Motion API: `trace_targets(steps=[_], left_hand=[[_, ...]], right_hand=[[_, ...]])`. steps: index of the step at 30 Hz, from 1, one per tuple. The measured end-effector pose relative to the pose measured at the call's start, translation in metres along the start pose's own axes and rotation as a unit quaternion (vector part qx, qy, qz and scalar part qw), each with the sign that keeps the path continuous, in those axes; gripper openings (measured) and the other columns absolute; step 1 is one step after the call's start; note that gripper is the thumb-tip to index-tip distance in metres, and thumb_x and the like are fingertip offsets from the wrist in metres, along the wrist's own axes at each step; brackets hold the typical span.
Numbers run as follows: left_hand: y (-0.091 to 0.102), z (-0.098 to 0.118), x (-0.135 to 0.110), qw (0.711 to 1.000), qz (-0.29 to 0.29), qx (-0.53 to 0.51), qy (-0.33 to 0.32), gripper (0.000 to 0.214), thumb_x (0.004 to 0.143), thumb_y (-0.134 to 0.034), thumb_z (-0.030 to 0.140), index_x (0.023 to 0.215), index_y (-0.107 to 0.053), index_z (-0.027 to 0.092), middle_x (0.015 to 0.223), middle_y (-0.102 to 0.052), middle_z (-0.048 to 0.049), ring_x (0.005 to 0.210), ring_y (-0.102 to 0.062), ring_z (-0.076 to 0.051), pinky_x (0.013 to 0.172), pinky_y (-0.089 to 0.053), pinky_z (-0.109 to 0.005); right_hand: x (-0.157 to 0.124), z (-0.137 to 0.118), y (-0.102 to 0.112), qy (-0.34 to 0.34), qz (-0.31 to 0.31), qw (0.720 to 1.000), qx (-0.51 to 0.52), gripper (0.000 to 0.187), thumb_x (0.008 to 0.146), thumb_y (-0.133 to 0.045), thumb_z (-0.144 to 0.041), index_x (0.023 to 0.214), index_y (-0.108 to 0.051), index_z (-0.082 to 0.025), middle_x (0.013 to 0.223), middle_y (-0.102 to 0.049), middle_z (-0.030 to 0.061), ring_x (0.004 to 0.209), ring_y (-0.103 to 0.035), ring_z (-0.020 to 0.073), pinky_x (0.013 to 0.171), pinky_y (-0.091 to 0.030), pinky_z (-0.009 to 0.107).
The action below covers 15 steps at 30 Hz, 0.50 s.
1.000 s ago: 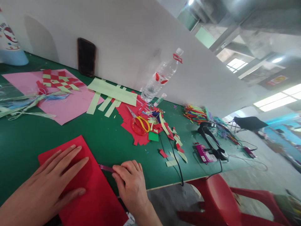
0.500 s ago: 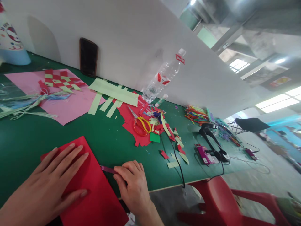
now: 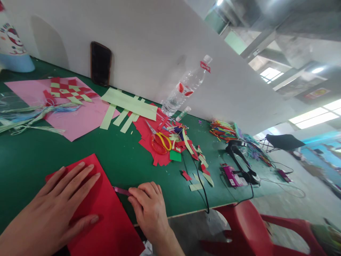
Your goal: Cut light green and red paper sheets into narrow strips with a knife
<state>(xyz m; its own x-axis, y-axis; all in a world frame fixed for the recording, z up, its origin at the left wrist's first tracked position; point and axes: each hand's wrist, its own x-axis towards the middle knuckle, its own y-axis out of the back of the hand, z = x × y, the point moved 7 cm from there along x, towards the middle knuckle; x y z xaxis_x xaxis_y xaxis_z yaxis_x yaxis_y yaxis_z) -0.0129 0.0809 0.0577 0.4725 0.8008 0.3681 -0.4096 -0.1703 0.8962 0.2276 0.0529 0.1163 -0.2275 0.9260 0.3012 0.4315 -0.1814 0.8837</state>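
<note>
Basically, the red sheet (image 3: 106, 220) is found lower left of the view, near the table edge, its near corner seemingly hung past that edge. It is pressed flat by the L hand (image 3: 60, 202): fingers laid straight, slightly spread, thumb set apart. By the R hand (image 3: 150, 206) a thin purple tool (image 3: 122, 191) is pinched at one end btwn thumb & index, other fingers curled in; its far tip is held at or just beside the sheet's R edge. Whether it's a blade or a plain strip can't be told.

Handling (est.): sheet judged v. light, fairly stiff for paper, smooth, so prob. slippery on the tabletop; easily creased/torn. Best pinned w/ a flat palm or taken by opposite edges, not gripped mid-sheet. Tool judged light & slim; best pinched at the end, clear of the tip.

Surface: green table (image 3: 114, 156), smooth-looking, strewn w/ red & pale-green scraps. Scissors (image 3: 154, 132) are laid on the red scraps, w/ a glue stick (image 3: 183, 113) nearby. A woven piece (image 3: 70, 90) is rested on a pink sheet (image 3: 80, 119). Against the pale wall (image 3: 138, 46) a phone (image 3: 101, 64) is propped; a clear bottle (image 3: 186, 87) is stood close by.

Room: red chair (image 3: 247, 224) placed at the table's R side; grey floor, lit ceiling lamps, bg blurred.
</note>
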Motion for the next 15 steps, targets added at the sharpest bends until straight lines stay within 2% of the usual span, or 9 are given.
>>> trace_targets(steps=[7,15], left_hand=[[0.0004,0.0021,0.0007,0.999,-0.015,0.032,-0.026,0.103,0.090,-0.063,0.078,0.173,-0.022,0.034,0.180,-0.035,-0.0048,0.166,-0.033,-0.035,0.140,-0.013,-0.058],[0.0022,0.0007,0.0006,1.000,0.011,-0.002,-0.003,0.094,0.092,-0.057,0.079,0.171,-0.031,0.035,0.177,-0.042,-0.0039,0.164,-0.038,-0.035,0.139,-0.016,-0.057]], right_hand=[[0.0021,-0.0022,-0.0024,0.004,0.014,1.000,0.014,0.015,0.111,-0.063,-0.029,0.113,-0.078,-0.028,0.096,-0.074,0.0027,0.088,-0.066,0.0208,0.079,-0.044,0.034],[0.0049,-0.0074,-0.0009,0.008,0.012,1.000,0.016,0.022,0.115,-0.056,-0.035,0.111,-0.076,-0.028,0.094,-0.073,0.0022,0.086,-0.065,0.0214,0.077,-0.041,0.035]])
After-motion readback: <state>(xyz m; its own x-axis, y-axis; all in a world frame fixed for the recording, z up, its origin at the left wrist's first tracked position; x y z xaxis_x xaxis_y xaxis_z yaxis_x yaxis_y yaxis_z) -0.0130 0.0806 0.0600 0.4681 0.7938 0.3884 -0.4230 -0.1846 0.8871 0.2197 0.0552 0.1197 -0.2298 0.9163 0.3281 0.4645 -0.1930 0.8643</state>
